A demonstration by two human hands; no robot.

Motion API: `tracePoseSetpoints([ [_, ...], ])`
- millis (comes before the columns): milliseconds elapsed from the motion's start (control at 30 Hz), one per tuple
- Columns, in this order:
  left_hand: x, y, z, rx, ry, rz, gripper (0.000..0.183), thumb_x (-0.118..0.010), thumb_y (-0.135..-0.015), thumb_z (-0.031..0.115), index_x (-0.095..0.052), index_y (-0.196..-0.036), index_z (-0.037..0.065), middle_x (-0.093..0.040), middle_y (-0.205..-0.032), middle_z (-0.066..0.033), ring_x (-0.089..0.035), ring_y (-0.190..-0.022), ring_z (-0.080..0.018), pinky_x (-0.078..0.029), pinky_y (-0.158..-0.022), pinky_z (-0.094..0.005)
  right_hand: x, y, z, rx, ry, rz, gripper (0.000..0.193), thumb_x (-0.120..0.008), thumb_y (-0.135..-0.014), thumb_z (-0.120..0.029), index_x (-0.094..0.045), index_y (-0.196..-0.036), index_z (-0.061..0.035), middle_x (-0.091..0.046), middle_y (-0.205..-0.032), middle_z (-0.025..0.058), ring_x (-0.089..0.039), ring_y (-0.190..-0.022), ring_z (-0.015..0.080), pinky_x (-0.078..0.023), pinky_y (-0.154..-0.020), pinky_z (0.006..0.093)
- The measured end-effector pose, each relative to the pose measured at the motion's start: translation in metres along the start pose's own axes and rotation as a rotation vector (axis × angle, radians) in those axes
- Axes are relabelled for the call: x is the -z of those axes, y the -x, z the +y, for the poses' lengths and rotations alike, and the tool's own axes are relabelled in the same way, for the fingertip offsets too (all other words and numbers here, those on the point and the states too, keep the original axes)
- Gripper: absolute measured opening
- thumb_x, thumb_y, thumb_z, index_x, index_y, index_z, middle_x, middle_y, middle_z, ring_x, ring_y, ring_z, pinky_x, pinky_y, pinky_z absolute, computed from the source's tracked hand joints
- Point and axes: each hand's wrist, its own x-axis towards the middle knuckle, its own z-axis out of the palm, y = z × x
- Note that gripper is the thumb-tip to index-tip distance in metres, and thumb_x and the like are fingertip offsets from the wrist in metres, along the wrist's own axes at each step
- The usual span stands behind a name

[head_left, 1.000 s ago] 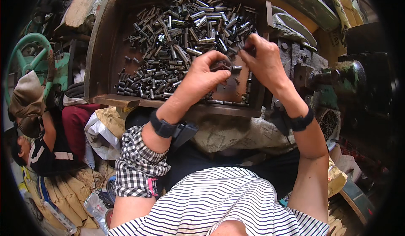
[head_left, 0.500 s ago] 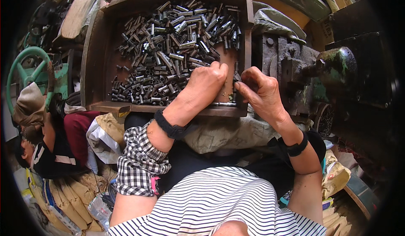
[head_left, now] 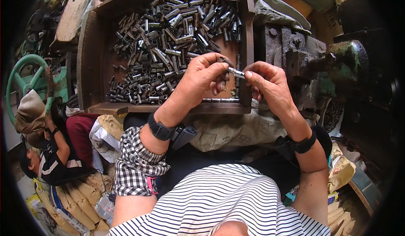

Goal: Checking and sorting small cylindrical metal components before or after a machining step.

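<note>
Over the right part of a wooden tray (head_left: 81,67), my two hands meet at a small shiny metal tube (head_left: 236,72). My left hand (head_left: 201,76) pinches its left end between thumb and forefinger, while my right hand (head_left: 272,84) grips its right end. A darker tube piece (head_left: 226,60) sits at my left fingertips; whether it joins the shiny one I cannot tell. Loose slotted metal tubes (head_left: 173,37) fill much of the tray, with shorter dark sleeves (head_left: 147,84) heaped at the near left. Tubes lined end to end (head_left: 219,99) lie along the near wall.
A dark, greasy machine (head_left: 303,61) stands right of the tray, with grey cloth (head_left: 278,14) behind it. At the left is a green handwheel (head_left: 29,78), with a co-worker (head_left: 55,156) beside it. Sacking (head_left: 236,130) hangs below the tray's near edge.
Both hands have lifted from the tray's right side and come together on the shiny tube. The left hand has turned, showing its fingers. The co-worker's arm now shows at the handwheel.
</note>
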Motion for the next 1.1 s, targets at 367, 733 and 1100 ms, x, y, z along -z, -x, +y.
tracePoseSetpoints([
  [367,-0.0038,-0.0004,-0.0034,-0.011,0.011,0.042,0.015,-0.058,-0.088,0.012,-0.055,-0.100,0.004,-0.058,-0.074,-0.0029,-0.054,-0.053,-0.0081,-0.043,-0.043,-0.0176,0.0016,-0.0013,0.0030,-0.032,-0.143,0.010,0.020,-0.062,-0.087,-0.019,-0.059,-0.091,-0.0004,-0.060,-0.068,0.0025,-0.054,-0.049,0.0036,-0.041,-0.041,0.0150],
  [733,-0.0045,-0.0008,-0.0037,-0.009,0.030,0.034,0.014,-0.057,-0.089,0.012,-0.055,-0.101,0.004,-0.058,-0.075,-0.0034,-0.054,-0.055,-0.0079,-0.043,-0.046,-0.0179,0.0030,-0.0036,0.0054,-0.075,-0.305,0.024,0.016,-0.065,-0.085,-0.016,-0.059,-0.089,-0.0018,-0.062,-0.069,0.0040,-0.056,-0.050,0.0043,-0.043,-0.042,0.0156],
  [1100,-0.0041,-0.0015,-0.0063,-0.018,0.034,0.018,0.014,-0.058,-0.089,0.013,-0.056,-0.099,0.004,-0.059,-0.073,-0.0038,-0.055,-0.053,-0.0075,-0.045,-0.045,-0.0170,0.0036,-0.0023,0.0039,-0.028,-0.272,0.038,0.016,-0.066,-0.084,-0.015,-0.059,-0.089,-0.0019,-0.061,-0.069,0.0034,-0.056,-0.050,0.0048,-0.044,-0.043,0.0158],
])
